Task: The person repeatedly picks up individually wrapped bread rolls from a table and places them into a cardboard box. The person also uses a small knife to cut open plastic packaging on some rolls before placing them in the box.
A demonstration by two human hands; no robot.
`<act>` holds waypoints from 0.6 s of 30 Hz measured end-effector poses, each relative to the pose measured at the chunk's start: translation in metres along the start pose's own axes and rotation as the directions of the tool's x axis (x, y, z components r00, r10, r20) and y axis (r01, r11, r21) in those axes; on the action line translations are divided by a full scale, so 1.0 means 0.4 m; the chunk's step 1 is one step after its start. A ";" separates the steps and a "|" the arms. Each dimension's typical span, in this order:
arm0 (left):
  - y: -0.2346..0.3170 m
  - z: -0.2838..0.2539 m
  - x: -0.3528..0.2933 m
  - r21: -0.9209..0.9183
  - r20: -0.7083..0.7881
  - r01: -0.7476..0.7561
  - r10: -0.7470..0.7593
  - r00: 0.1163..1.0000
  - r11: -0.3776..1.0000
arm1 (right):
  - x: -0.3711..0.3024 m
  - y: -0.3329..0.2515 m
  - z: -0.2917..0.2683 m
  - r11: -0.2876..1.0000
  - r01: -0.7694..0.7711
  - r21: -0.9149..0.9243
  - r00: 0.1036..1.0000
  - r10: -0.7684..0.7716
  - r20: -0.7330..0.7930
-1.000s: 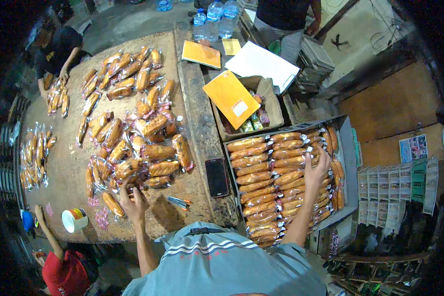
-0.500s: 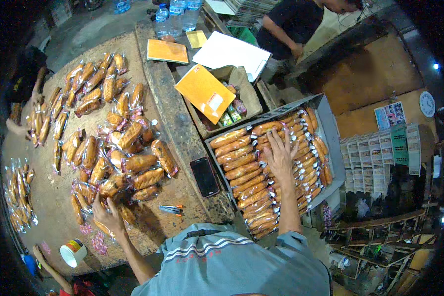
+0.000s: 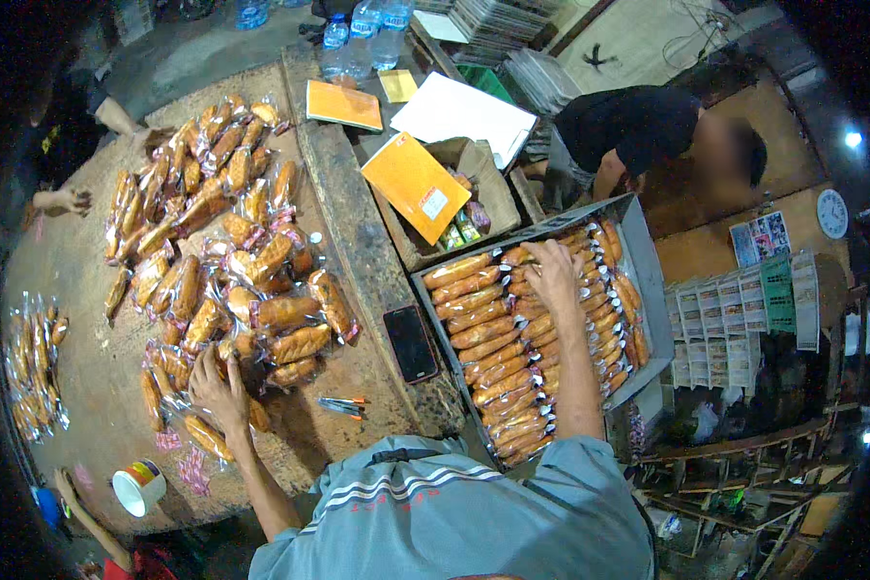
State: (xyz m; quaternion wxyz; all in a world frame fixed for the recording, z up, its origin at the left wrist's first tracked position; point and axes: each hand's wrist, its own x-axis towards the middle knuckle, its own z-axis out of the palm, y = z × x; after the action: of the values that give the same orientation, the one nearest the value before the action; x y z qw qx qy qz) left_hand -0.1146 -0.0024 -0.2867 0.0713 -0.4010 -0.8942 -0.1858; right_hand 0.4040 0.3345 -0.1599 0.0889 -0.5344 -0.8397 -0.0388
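Note:
My left hand (image 3: 219, 394) is at the near side of a pile of wrapped bread rolls (image 3: 285, 311) on the wooden table, its fingers and thumb bent round the end of one roll. My fingers partly hide that roll. To the right, my right hand (image 3: 554, 278) rests on the far part of a grey crate (image 3: 655, 300), touching packed rolls with fingers apart and slightly bent. Inside the crate, wrapped rolls (image 3: 488, 340) lie side by side in rows, golden brown in clear film.
Between pile and crate lie a black phone (image 3: 411, 343) and pens (image 3: 341, 407). Beyond are an orange book (image 3: 418, 188) on a carton (image 3: 493, 184), white paper (image 3: 464, 118) and bottles (image 3: 365, 34). A white tub (image 3: 139, 488) stands near left. Other people's hands (image 3: 65, 201) appear around the table.
My left hand has moved farther into the pile. My right hand's fingers have bent from a flatter spread. At far left, another person's rolls have joined the pile; the person beyond the crate has bent over.

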 end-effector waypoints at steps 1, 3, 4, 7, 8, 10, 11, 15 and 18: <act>-0.003 -0.001 0.000 0.022 0.005 0.012 -0.012 1.000 1.000 | 0.010 0.004 -0.002 0.997 0.071 0.021 0.995 -0.070 -0.064; -0.009 -0.002 -0.001 0.027 0.054 0.025 -0.026 0.998 0.999 | 0.027 0.017 -0.009 0.988 0.123 0.089 0.991 -0.118 -0.060; -0.011 -0.002 -0.003 -0.012 0.025 0.001 0.000 1.000 1.000 | 0.031 0.024 -0.012 0.985 0.125 0.119 0.992 -0.121 -0.040; -0.020 -0.001 -0.005 -0.063 0.025 -0.015 0.016 1.000 0.998 | 0.011 0.063 -0.033 0.943 0.196 0.269 0.963 -0.134 -0.233; -0.023 0.000 -0.007 -0.025 0.007 -0.029 0.029 1.000 0.999 | -0.005 0.075 -0.039 0.922 0.178 0.344 0.958 -0.083 -0.273; -0.028 0.003 -0.006 -0.060 0.030 -0.011 0.013 0.999 0.998 | -0.034 0.103 -0.056 0.880 -0.056 0.471 0.965 0.168 -0.199; -0.031 0.005 -0.004 -0.085 0.035 -0.009 0.012 0.999 0.996 | -0.044 0.114 -0.061 0.833 -0.133 0.538 0.947 0.267 -0.179; -0.036 0.006 0.009 -0.136 0.054 -0.019 0.027 0.998 0.990 | -0.037 0.115 -0.072 0.868 -0.105 0.485 0.959 0.218 -0.183; -0.033 0.005 0.012 -0.105 0.054 -0.007 0.012 0.998 0.994 | -0.006 0.072 -0.070 0.924 -0.021 0.382 0.982 0.090 -0.165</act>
State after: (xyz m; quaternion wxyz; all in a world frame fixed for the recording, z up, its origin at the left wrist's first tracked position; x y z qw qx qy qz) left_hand -0.1274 -0.0064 -0.2908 0.0268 -0.4134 -0.8829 -0.2210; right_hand 0.4340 0.3400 -0.1337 0.2667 -0.5252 -0.8043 0.0783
